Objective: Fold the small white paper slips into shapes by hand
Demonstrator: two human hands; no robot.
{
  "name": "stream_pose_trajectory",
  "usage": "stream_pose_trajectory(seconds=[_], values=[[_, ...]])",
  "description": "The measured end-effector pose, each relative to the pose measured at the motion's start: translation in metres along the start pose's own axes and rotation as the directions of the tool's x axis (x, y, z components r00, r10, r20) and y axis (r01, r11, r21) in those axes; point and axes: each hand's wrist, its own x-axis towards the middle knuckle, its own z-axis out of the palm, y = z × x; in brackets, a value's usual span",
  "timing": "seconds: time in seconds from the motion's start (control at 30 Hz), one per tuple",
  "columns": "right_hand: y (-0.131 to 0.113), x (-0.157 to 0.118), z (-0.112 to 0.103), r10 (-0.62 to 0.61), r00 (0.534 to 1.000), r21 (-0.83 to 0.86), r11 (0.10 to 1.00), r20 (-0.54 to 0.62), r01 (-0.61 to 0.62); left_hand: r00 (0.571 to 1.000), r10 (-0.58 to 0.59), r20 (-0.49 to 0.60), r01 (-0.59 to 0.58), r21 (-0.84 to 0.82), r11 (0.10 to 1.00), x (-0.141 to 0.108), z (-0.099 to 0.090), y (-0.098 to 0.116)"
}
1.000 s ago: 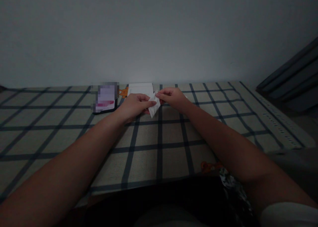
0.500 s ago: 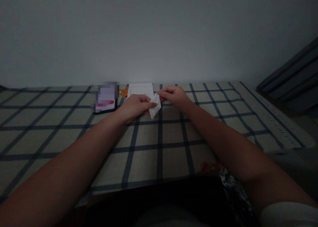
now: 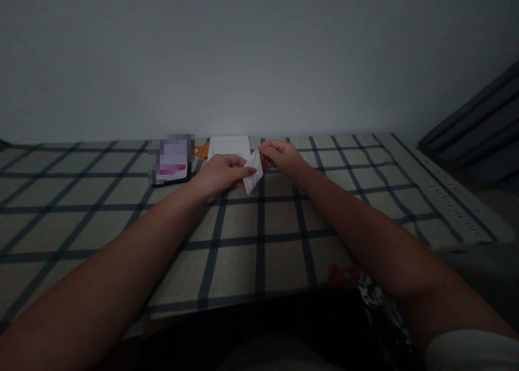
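Note:
A small piece of folded white paper (image 3: 253, 177) is held just above the checked tablecloth, its lower end coming to a point. My left hand (image 3: 223, 172) pinches it from the left, thumb lying across its face. At the paper's upper right corner, my right hand (image 3: 281, 156) has its thumb and fingers closed together at the tip. Behind my left hand lies a white paper pad (image 3: 229, 146), partly covered by that hand.
A phone or tablet (image 3: 174, 163) with a partly blurred screen stands left of my hands. The checked tablecloth (image 3: 243, 263) spreads over the table up to a pale wall (image 3: 259, 57). Dark folded fabric (image 3: 482, 127) hangs at the right.
My right hand has shifted very slightly at the paper's upper corner. My left hand and the paper stay almost where they were.

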Motion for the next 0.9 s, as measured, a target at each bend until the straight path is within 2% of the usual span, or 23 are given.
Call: stream_pose_trajectory(seconds=[0.17, 0.33, 0.47, 0.53, 0.6, 0.67, 0.9], values=[[0.0, 0.001, -0.003, -0.035, 0.999, -0.072, 0.997, 0.036, 0.037, 1.0, -0.007, -0.029, 0.006, -0.05, 0.999, 0.001, 0.0, 0.0], [-0.004, 0.001, -0.003, -0.098, 0.995, -0.143, 0.985, -0.007, 0.096, 0.992, 0.068, 0.104, -0.072, 0.04, 0.997, -0.003, 0.0, 0.002], [-0.007, 0.0, -0.002, -0.1, 0.995, -0.143, 0.985, 0.015, 0.101, 0.985, 0.17, 0.023, -0.171, 0.139, 0.975, -0.003, -0.005, -0.001], [-0.008, -0.001, -0.001, -0.107, 0.994, -0.132, 0.985, 0.023, 0.109, 0.956, 0.295, 0.004, -0.286, 0.255, 0.924, 0.0, -0.008, -0.002], [-0.009, -0.002, -0.001, -0.115, 0.993, -0.128, 0.985, 0.016, 0.116, 0.901, 0.432, 0.021, -0.404, 0.396, 0.824, 0.003, -0.011, -0.002], [-0.01, -0.003, 0.0, -0.118, 0.993, -0.129, 0.985, 0.006, 0.118, 0.873, 0.486, 0.038, -0.447, 0.461, 0.767, 0.004, -0.012, 0.0], [-0.011, -0.005, 0.001, -0.11, 0.994, -0.081, 0.991, 0.011, 0.111, 0.887, 0.46, -0.036, -0.392, 0.469, 0.792, -0.001, -0.008, 0.004]])
